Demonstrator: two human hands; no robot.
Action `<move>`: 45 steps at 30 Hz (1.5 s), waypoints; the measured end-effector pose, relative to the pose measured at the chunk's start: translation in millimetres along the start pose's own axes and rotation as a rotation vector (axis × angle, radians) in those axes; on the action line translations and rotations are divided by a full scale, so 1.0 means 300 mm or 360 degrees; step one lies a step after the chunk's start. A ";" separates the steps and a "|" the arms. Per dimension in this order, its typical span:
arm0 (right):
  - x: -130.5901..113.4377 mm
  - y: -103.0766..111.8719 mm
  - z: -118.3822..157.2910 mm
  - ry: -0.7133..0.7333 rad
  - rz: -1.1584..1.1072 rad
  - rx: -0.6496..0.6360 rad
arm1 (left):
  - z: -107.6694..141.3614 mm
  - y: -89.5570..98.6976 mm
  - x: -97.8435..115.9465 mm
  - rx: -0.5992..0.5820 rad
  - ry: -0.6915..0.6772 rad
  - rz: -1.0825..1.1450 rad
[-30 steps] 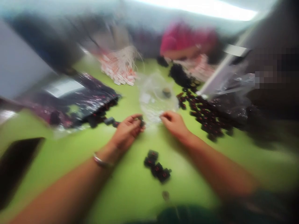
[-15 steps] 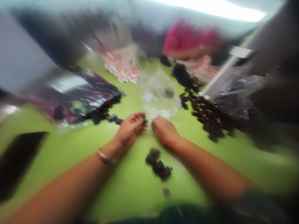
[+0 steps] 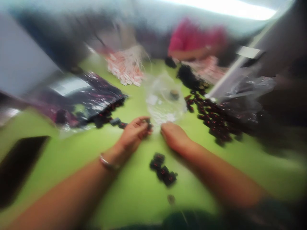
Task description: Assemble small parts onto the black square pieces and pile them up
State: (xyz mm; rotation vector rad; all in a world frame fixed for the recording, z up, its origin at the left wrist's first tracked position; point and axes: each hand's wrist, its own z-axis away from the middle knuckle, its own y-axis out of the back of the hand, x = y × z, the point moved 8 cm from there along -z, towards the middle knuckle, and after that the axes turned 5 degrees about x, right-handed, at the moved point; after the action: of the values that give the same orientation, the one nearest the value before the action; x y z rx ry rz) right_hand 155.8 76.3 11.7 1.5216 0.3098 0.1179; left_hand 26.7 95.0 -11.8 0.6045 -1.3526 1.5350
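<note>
Clear bag (image 3: 165,83): my landmark.
Left hand (image 3: 132,134): grips dark part (image 3: 149,124) near bag.
Right hand (image 3: 174,135): curled, now slightly farther from left; contents I can't tell.

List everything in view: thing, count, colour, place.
Dark part: one, dark, in the left hand
Clear bag: one, clear, beyond the hands
White pieces: several, white, at the clear bag
Black blocks: about four, black with red, between the forearms
Block pile: many, black with red, right
Dark heap: one, black, far right
Wired pieces: many, white and orange, far left
Labelled bag: one, dark, left
Flat object: one, black, left edge
Table: one, green, underneath
Co-worker: one, pink top, across the table
Bracelet: one, silver, left wrist
Left hand: one, bare, left of centre
Right hand: one, bare, near the clear bag
</note>
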 end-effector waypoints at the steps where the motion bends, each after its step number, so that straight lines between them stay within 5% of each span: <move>1: 0.002 -0.005 -0.002 0.0004 0.0002 -0.0004 | 0.001 -0.001 0.000 -0.0006 -0.0004 -0.0002; 7: 0.036 -0.009 -0.009 -0.0022 -0.0176 0.0105 | 0.017 -0.023 -0.015 -0.0092 0.0057 0.0030; 13: 0.035 0.095 0.014 0.0143 -0.1226 0.0616 | 0.032 -0.052 -0.034 -0.0174 0.0148 0.0086; 17: 0.009 0.112 0.027 0.0125 -0.1581 0.0615 | 0.043 -0.069 -0.045 -0.0233 0.0182 0.0112; 26: 0.011 0.064 0.025 0.0019 -0.1809 0.0551 | 0.054 -0.080 -0.059 -0.0285 0.0226 0.0116; 34: 0.002 0.080 0.041 0.0081 -0.1615 0.0772 | 0.050 -0.074 -0.060 -0.0281 0.0179 0.0076; 39: 0.015 0.043 0.036 -0.0146 -0.1953 0.0602 | 0.046 -0.069 -0.047 -0.0329 0.0044 -0.0049; 45: -0.009 -0.050 0.019 -0.0308 -0.2458 -0.0119 | 0.047 -0.071 -0.028 -0.0457 -0.0090 -0.0165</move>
State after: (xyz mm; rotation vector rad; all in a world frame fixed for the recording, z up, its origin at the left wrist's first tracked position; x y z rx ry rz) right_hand 152.9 69.4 -2.6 0.8689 1.2003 -1.1999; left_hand 45.7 77.2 -5.6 0.5312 -1.5269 1.2203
